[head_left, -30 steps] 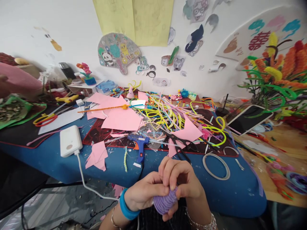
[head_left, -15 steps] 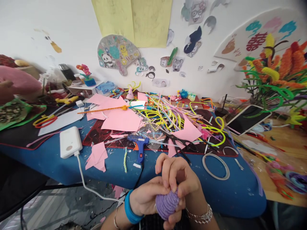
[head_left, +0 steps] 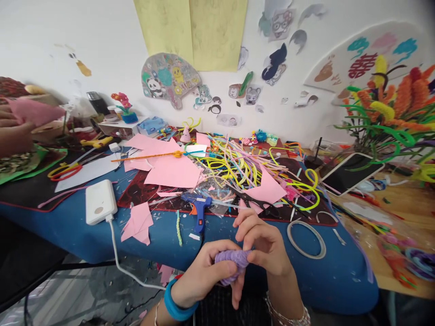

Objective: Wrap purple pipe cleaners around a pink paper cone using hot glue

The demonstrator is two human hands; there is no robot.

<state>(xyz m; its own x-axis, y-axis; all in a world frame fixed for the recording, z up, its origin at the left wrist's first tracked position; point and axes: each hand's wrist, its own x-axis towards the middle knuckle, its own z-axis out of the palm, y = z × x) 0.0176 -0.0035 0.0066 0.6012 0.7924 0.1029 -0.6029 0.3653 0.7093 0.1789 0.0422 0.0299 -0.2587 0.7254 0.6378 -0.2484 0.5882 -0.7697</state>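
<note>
A cluttered blue counter [head_left: 81, 235] carries pink paper and pipe cleaners. Below its near edge, left hand [head_left: 200, 274] and right hand [head_left: 263, 242] fingers pinch a purple coiled piece [head_left: 231, 261] between them.

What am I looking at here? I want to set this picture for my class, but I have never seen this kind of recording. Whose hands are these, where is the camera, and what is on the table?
There is no machine here. The camera sits on a person's head and looks forward and down, so the two hands at the bottom are that person's own. The left hand, with a blue wristband, and the right hand, with a bracelet, together hold a small purple coiled piece just in front of the blue table. On the table lie a blue glue gun, black scissors, pink paper scraps, a heap of coloured pipe cleaners, a white power bank and a ring of tape. At the far left edge, another person's hand holds something pink.
</note>
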